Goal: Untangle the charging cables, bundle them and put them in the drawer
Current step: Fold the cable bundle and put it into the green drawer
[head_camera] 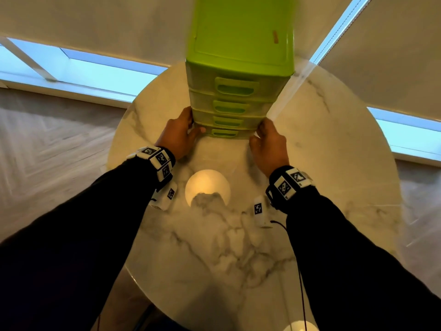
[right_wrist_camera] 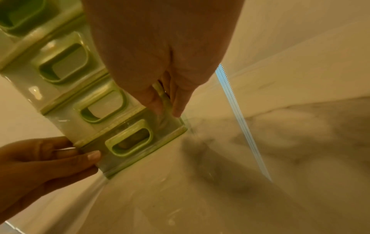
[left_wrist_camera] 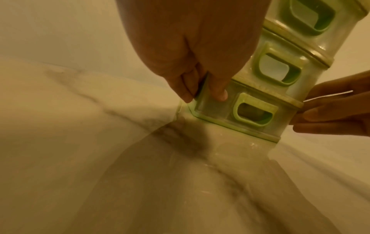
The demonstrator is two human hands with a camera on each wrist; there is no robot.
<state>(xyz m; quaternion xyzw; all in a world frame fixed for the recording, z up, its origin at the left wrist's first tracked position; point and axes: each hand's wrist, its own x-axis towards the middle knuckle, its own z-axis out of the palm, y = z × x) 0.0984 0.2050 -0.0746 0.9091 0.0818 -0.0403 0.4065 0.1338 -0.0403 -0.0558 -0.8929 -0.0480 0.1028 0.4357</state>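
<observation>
Both hands are clamped on the bottom corners of the tall lime-green plastic drawer tower (head_camera: 238, 75) standing on the round white marble worktop (head_camera: 334, 163). The left hand (head_camera: 177, 134) has its thumb on the front and fingers wrapped round the side, and the right hand (head_camera: 268, 142) mirrors that grip on the other corner.

Biggest risk as I see it: the tower is tall and narrow, held only at the base, so a quick tug could tip it (that glossy marble probably lets it skate too).

All four drawers look pushed in. Something brownish shows behind the handle of the bottom drawer (left_wrist_camera: 254, 110), but I can't tell what. The charging cables aren't visible anywhere, so possibly they're already inside.
</observation>
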